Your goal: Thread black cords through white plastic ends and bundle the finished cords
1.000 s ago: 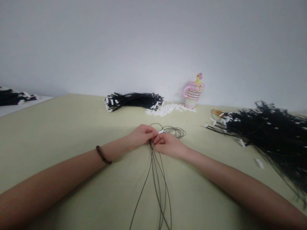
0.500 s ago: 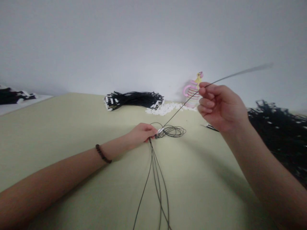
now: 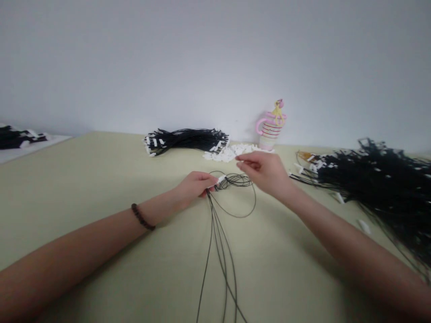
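Note:
My left hand [image 3: 198,184] is closed in a pinch on a bunch of thin black cords [image 3: 218,233] near a small white tag [image 3: 221,179]. Several cord strands hang from its fingers down past the lower edge of view. To the right of the tag lie coiled loops of cord [image 3: 239,180] on the table. My right hand [image 3: 264,172] hovers over these coils, thumb and forefinger pinched together. One strand curves from my left hand in a wide loop [image 3: 235,217] up behind my right hand; its tip at the fingers is hard to make out.
On the pale green table [image 3: 101,179], a bundle of black cords with white ends [image 3: 188,140] lies at the back, beside a pile of white tags [image 3: 229,153]. Behind stands a striped cup [image 3: 269,131]. A big black cord heap [image 3: 377,179] covers the right; another bundle [image 3: 16,137] lies far left.
My right hand has come down and left from its raised spot, and the strand it had pulled taut now bends in a loose loop. My left hand keeps its hold in nearly the same place.

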{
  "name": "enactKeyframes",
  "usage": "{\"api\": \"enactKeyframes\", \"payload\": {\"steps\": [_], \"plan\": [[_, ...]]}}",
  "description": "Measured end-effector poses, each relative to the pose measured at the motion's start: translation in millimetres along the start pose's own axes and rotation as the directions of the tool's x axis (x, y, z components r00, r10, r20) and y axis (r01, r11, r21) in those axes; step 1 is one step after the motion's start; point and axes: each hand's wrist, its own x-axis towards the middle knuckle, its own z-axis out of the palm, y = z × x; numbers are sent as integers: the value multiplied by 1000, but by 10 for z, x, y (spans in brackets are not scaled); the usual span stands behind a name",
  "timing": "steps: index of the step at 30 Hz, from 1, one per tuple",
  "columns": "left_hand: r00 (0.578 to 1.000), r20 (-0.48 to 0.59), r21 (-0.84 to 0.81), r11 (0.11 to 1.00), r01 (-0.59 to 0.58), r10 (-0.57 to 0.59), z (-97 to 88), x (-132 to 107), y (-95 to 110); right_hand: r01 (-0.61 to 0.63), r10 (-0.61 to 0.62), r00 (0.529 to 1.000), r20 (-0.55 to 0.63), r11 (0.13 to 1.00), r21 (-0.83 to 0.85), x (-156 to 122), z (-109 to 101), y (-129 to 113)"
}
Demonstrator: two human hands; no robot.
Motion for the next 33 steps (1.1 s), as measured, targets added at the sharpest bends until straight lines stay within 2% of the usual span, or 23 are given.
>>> {"api": "enactKeyframes", "payload": {"steps": [3,6,9,21,33], "plan": [[1000,5,-43,999,18,-17,-10,15,13,95,-77,985,153,988,-119,-178,304,40],[998,-7,-113,992,58,-60,-35,44,21,84,-62,986,157,988,-132,-338,484,85],[997,-10,-140,987,73,-75,-52,61,29,45,-26,986,164,992,-117,-429,561,136],[999,-23,-99,994,43,-46,-36,36,42,7,17,980,196,993,-122,-438,592,160],[998,-33,-97,994,47,-50,-30,33,41,33,-9,979,204,993,-117,-427,580,149]]}}
